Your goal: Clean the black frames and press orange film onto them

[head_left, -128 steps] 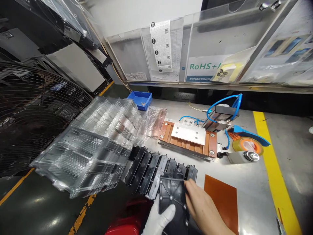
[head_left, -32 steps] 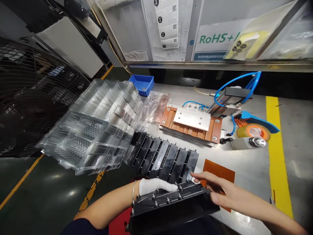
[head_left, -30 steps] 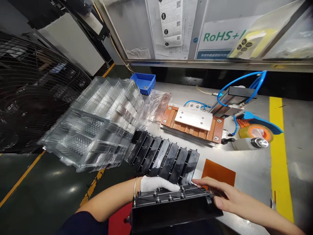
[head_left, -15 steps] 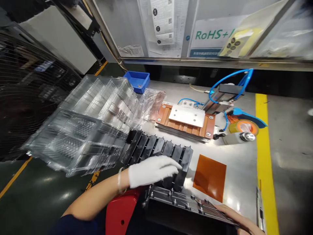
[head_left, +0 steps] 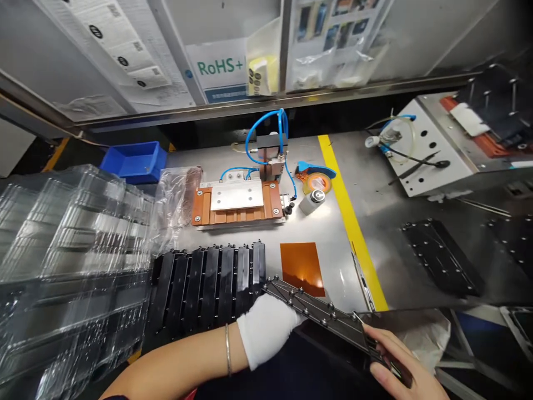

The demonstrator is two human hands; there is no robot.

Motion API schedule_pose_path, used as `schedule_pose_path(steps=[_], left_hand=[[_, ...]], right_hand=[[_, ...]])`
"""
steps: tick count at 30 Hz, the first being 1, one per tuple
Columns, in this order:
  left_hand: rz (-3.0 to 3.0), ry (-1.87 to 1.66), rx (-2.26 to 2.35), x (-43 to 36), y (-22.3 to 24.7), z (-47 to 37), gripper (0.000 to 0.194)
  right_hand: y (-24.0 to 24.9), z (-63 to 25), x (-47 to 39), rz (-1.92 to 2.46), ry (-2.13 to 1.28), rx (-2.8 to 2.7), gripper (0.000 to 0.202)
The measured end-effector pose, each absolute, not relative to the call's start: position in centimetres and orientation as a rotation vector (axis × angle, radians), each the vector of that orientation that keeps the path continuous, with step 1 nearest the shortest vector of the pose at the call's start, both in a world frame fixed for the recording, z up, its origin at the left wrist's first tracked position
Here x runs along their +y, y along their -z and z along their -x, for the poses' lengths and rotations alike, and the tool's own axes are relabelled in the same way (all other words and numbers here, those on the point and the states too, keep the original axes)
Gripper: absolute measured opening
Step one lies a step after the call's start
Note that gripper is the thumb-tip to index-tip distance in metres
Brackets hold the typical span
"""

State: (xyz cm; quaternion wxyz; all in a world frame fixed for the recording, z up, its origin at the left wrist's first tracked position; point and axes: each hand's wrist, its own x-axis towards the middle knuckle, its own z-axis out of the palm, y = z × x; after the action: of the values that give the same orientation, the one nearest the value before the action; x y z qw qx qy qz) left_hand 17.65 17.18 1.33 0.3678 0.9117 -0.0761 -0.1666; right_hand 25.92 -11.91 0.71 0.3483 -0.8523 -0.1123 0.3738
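My left hand, in a white glove, grips the near left edge of a long black panel dotted with small metal posts; its fingertips are partly hidden. My bare right hand is closed around the panel's right end. A thin metallic piece shows between its fingers, too hidden to name. The panel is held tilted over the bench's front edge. Left of it several black strip-shaped parts stand in a row. Just beyond the panel lies an orange translucent sheet.
Clear plastic trays are stacked at left, by a blue bin. A copper-coloured fixture with blue hoses stands behind the strips, beside a bottle and a tape roll. More black panels lie beyond a yellow line.
My left hand has moved from above the row of black strips onto the held panel and closed on it. The view has swung right, bringing the right side of the bench into sight.
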Motion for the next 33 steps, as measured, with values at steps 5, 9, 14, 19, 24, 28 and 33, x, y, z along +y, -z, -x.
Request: schedule_pose_path(steps=[5,9,14,19,24,28,33], left_hand=[[-2.244,0.234,-0.381,17.0,-1.3,-18.4,0.038],[-2.162,0.264,-0.567,16.9,-1.8,-18.8,0.032],[-2.019,0.34,-0.6,17.2,-1.9,-18.7,0.033],[-1.994,0.432,-0.417,16.5,-1.7,-19.2,0.036],[-2.081,0.54,-0.23,15.0,0.5,-19.0,0.04],[-1.909,0.543,-0.191,15.0,-0.4,-19.1,0.038],[-1.533,0.515,-0.171,15.5,-3.4,-19.5,0.04]], right_hand=[[-0.5,-24.6,-12.6,2.158,-0.916,-0.165,0.053],[0.1,-24.2,-13.2,2.061,-0.98,-0.067,0.052],[0.8,-23.2,-12.6,1.962,-0.842,0.135,0.054],[0.7,-22.0,-11.7,1.98,-0.859,0.115,0.056],[0.7,-20.7,-10.4,2.046,-0.779,0.144,0.058],[0.8,-20.1,-10.0,2.013,-0.773,0.169,0.053],[1.0,-20.2,-10.4,1.95,-0.782,0.156,0.056]])
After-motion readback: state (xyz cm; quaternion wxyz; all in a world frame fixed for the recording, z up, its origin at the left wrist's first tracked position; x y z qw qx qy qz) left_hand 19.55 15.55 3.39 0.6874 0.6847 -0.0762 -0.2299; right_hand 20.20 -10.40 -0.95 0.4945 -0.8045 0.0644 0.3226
